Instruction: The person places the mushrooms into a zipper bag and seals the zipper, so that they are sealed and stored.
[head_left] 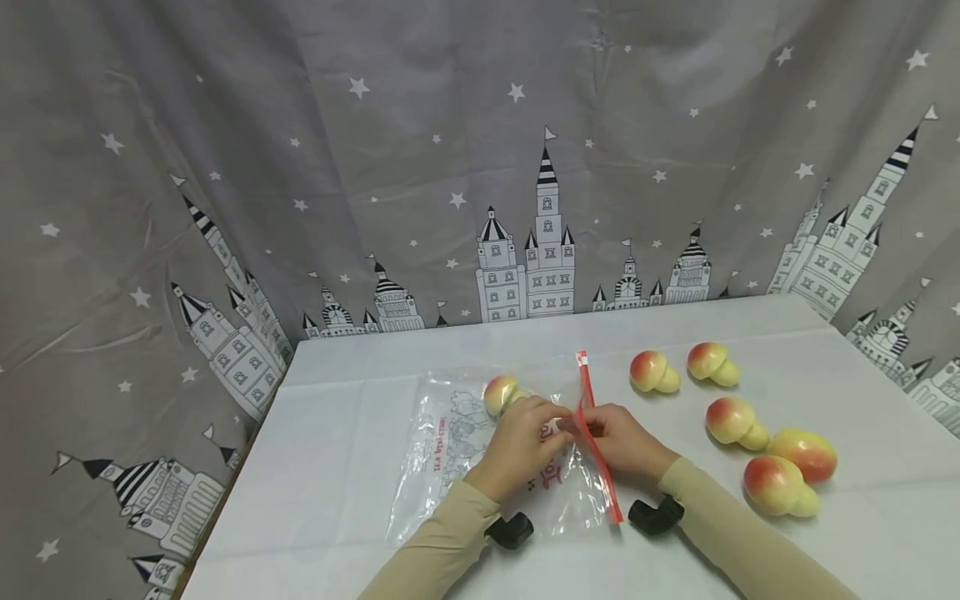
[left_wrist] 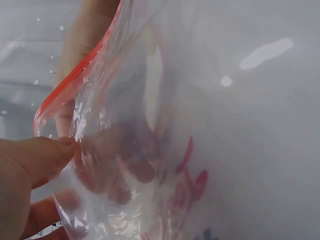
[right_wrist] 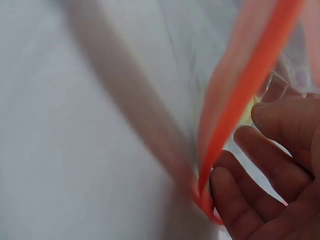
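Note:
A clear zip bag (head_left: 465,467) with a red zip strip (head_left: 600,458) and printed drawings lies flat on the white table. Inside its far part is a red-and-yellow mushroom-shaped piece (head_left: 498,393), partly hidden by my left hand. My left hand (head_left: 525,446) pinches the bag's film near the mouth between thumb (left_wrist: 50,155) and fingers. At the opening, my right hand (head_left: 618,437) reaches in past the zip strip. Its fingers (right_wrist: 265,155) are loosely bent with nothing between them, and they show through the film in the left wrist view.
To the right on the table (head_left: 322,467) lie several more mushroom-shaped pieces, such as one at the back (head_left: 652,372) and one at the front (head_left: 778,485). Beside the front one is a smooth oval red-and-yellow piece (head_left: 804,454). A grey castle-print curtain (head_left: 420,167) hangs behind.

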